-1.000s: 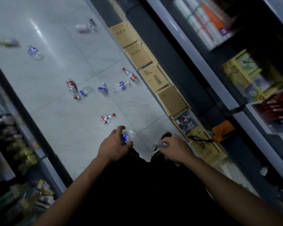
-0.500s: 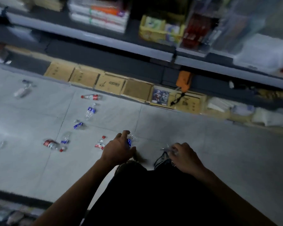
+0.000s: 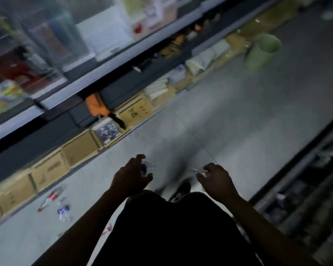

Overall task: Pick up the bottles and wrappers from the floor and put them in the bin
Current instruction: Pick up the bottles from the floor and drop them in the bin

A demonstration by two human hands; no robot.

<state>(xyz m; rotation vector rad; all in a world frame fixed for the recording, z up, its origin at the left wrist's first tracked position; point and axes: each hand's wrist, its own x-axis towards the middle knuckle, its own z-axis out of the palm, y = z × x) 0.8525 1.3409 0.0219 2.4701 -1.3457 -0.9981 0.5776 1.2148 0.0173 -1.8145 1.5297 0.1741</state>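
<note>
My left hand (image 3: pixel 132 176) is shut on a crushed clear bottle with a blue label (image 3: pixel 145 167), held in front of my waist. My right hand (image 3: pixel 215 180) is shut on a clear crumpled bottle (image 3: pixel 199 172). A pale green bin (image 3: pixel 262 51) stands on the floor at the far upper right, beside the shelf base. Behind me at lower left, a red-labelled bottle (image 3: pixel 50 197), a blue-labelled bottle (image 3: pixel 63 213) and a small red-and-white wrapper (image 3: pixel 107 229) lie on the grey tiles.
A shelf unit with goods (image 3: pixel 65 54) runs along the left, with cardboard boxes (image 3: pixel 79 148) and an orange bag (image 3: pixel 96 104) at its foot. Another dark shelf (image 3: pixel 306 189) lines the right side. The tiled aisle (image 3: pixel 248 116) leads toward the bin.
The view has swung right, away from the littered floor and toward the green bin. Both hands keep their bottles in front of my body.
</note>
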